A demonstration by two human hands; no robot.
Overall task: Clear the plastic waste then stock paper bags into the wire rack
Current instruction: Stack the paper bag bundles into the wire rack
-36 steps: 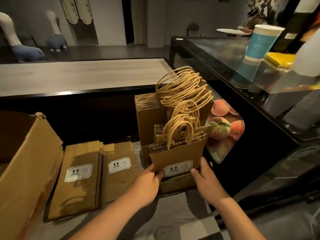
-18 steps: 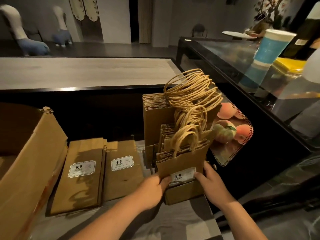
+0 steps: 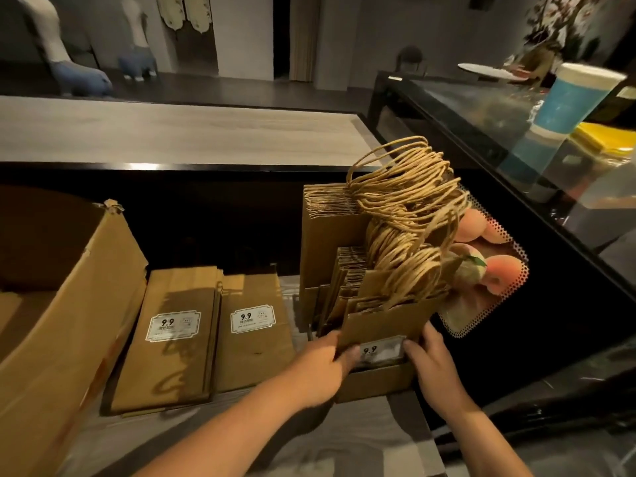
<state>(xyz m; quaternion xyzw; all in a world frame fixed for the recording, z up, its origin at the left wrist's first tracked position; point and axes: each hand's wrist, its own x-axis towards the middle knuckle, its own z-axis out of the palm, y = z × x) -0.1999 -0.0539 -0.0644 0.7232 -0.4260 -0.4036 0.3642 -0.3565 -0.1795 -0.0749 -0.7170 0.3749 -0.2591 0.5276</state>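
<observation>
Both hands hold the front bundle of paper bags (image 3: pixel 385 325), which stands upright among other bags with twisted paper handles (image 3: pixel 406 215) at the right side of the counter (image 3: pixel 361 438). The left hand (image 3: pixel 320 370) grips the bundle's lower left edge, with its thumb on the front face beside the white label (image 3: pixel 382 351). The right hand (image 3: pixel 432 364) grips the lower right edge, fingers curled around it. So the bundle sits between the 2 hands, touching both. The wire rack is hidden by the bags. To the left, 2 flat stacks of bags (image 3: pixel 179 335) lie on the counter, beside a cardboard box (image 3: pixel 69 304).
</observation>
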